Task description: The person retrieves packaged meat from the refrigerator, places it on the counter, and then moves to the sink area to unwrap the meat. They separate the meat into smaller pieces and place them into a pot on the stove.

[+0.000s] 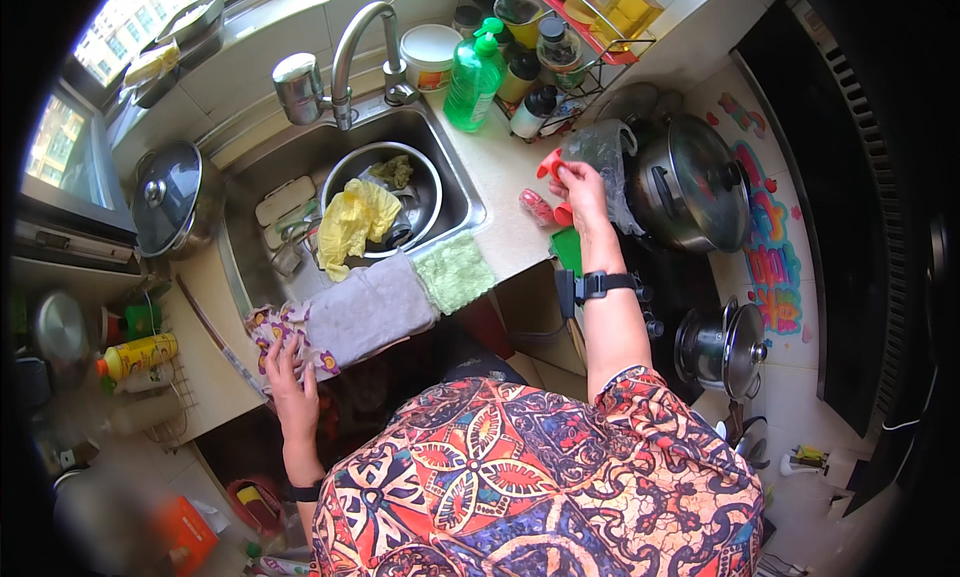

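My right hand (pixel 583 190) grips a small red object (pixel 551 164), perhaps plastic, above the countertop to the right of the sink. Just below it lie another red piece (pixel 563 214) and a small pink-red packet (pixel 535 205). My left hand (pixel 290 382) is at the counter's front edge, fingers spread, over or against a floral cloth (pixel 281 323); contact is hard to judge. Beside that cloth, a grey towel (pixel 373 304) and a green cloth (pixel 454 272) hang over the sink's front rim.
In the sink (pixel 240 194), a steel basin (pixel 437 190) holds a yellow cloth or bag (pixel 358 217). A faucet (pixel 349 59) arches above. Green pump bottle (pixel 477 78) and condiment bottles stand behind. Large lidded pot (pixel 694 183) and smaller pot (pixel 731 348) are at right; another lidded pot (pixel 171 198) sits left.
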Motion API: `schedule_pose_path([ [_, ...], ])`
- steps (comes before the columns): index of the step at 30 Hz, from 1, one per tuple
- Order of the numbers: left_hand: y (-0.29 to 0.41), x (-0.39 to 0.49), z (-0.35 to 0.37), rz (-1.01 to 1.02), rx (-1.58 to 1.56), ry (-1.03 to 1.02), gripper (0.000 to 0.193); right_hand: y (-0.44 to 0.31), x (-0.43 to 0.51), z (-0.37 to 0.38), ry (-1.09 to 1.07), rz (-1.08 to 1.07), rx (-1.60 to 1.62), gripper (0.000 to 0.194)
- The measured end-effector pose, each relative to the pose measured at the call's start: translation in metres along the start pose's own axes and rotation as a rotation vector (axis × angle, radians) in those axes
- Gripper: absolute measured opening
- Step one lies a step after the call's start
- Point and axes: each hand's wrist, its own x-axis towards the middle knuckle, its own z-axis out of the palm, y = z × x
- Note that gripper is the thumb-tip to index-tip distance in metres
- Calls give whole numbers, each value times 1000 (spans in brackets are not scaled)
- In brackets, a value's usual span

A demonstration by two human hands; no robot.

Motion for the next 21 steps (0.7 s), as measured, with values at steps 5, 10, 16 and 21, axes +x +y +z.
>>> schedule_pose_path([
  [5, 6, -8, -3, -29, -35, 58, 45, -27, 29, 11, 95, -83, 36, 15],
  [10, 21, -10, 6, 0, 22, 119, 45, -34, 60, 13, 167, -7, 165, 20],
  [16, 60, 5, 53, 18, -22, 61, 45, -14, 100, -9, 193, 140, 290, 23],
  [21, 86, 9, 79, 21, -59, 73, 47, 3, 122, -6, 123, 98, 632, 17],
])
